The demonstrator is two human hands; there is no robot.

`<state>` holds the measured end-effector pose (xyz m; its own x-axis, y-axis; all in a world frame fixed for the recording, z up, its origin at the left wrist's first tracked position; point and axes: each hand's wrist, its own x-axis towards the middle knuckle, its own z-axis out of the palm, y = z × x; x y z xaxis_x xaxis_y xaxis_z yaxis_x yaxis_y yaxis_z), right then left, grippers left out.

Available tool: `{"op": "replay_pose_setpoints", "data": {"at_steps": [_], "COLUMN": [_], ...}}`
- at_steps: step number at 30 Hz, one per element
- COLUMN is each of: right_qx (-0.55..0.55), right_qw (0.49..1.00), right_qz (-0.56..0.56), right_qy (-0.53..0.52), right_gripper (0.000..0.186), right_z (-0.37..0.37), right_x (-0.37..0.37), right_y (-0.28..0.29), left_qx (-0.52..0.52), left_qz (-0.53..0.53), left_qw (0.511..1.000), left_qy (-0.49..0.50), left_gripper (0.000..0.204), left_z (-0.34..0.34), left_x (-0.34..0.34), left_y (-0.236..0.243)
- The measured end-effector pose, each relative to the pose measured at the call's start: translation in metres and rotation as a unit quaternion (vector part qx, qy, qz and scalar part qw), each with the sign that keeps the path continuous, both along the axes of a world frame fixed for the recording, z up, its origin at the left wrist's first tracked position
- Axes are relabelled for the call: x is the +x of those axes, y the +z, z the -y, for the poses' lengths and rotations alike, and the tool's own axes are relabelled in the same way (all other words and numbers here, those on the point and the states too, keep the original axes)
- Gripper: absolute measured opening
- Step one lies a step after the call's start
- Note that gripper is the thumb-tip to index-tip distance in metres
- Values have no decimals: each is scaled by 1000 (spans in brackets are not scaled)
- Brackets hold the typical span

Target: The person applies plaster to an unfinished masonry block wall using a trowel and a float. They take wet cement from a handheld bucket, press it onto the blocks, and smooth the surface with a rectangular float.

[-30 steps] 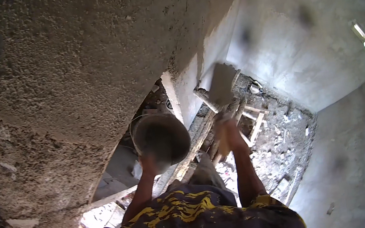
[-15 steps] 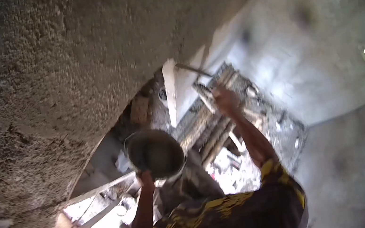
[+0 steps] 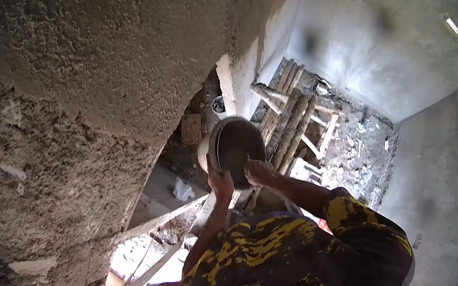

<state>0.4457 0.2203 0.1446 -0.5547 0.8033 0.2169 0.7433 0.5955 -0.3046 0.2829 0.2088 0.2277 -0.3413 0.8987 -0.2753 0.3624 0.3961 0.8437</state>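
A round bucket (image 3: 236, 142) is tilted in front of my body, its dark mouth facing me and its pale outer side showing at the left. My left hand (image 3: 222, 185) is closed on the near left edge of its rim. At the near right of the mouth is my right hand (image 3: 259, 173), its fingers curled into a fist. What that fist holds, if anything, I cannot make out. Beyond the left arm rises a wall with rough, partly patchy grey-brown plaster (image 3: 106, 84).
Below lie several wooden poles (image 3: 292, 127) with a trestle-like frame. Rubble (image 3: 356, 153) covers the floor by a smooth grey wall (image 3: 448, 168). A long beam (image 3: 163, 218) runs at the lower left, near a crumpled white bag (image 3: 182, 190). Another bucket (image 3: 218, 106) stands farther off.
My right hand has come back from far right to the bucket's mouth. My left hand has shifted the bucket right and tilted it more. The view has turned slightly.
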Motion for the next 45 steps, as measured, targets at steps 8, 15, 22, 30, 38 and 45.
{"op": "replay_pose_setpoints", "data": {"at_steps": [8, 15, 22, 30, 38, 45], "right_qx": [39, -64, -361, -652, -530, -169], "right_qw": [997, 989, 919, 549, 653, 571], "right_qz": [4, 82, -155, -513, -508, -748], "right_qy": [-60, -106, -28, -107, -184, -293], "right_gripper": [10, 11, 21, 29, 27, 34], "right_z": [-42, -74, -35, -17, -39, -118], "right_x": [11, 44, 46, 86, 119, 260], "right_y": [99, 157, 164, 85, 60, 204], "left_qx": [115, 140, 239, 123, 48, 68], "left_qz": [64, 76, 114, 126, 243, 313], "left_qw": [991, 983, 955, 975, 969, 939], "left_qy": [-39, -91, -134, -134, -8, 122], "left_gripper": [40, 47, 47, 42, 39, 42], "left_z": [-35, -52, -47, -65, -119, -149], "left_x": [-6, -3, 29, 42, 64, 60], "left_y": [10, 38, 68, 45, 12, -28]}}
